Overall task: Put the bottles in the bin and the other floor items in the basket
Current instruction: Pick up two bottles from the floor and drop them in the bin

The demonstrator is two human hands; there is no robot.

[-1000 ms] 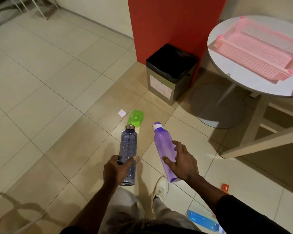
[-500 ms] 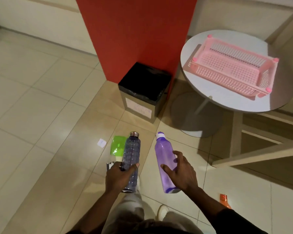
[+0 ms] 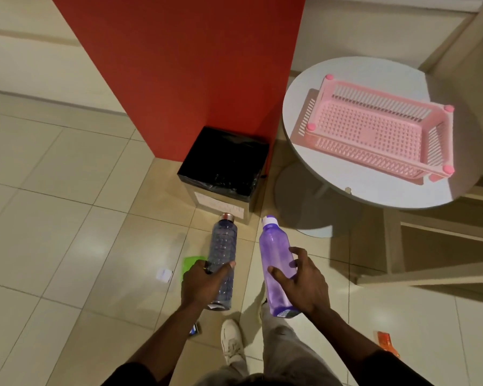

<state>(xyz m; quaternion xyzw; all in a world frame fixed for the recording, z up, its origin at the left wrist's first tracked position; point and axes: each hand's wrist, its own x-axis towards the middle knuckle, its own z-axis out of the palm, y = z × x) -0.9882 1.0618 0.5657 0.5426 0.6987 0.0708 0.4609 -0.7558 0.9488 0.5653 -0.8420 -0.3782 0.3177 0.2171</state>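
In the head view, your left hand (image 3: 204,282) grips the dark blue bottle (image 3: 223,246) and your right hand (image 3: 301,282) clasps the purple bottle (image 3: 276,260), both just short of the bin (image 3: 215,203). The bin's white label is too blurred to read. Open tile stretches to its left, and the pink basket (image 3: 374,160) sits on the round table (image 3: 304,151) to its right.

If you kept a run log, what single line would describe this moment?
left hand: grips dark blue bottle | right hand: grips purple bottle | bin: on floor ahead | pink basket: on round table
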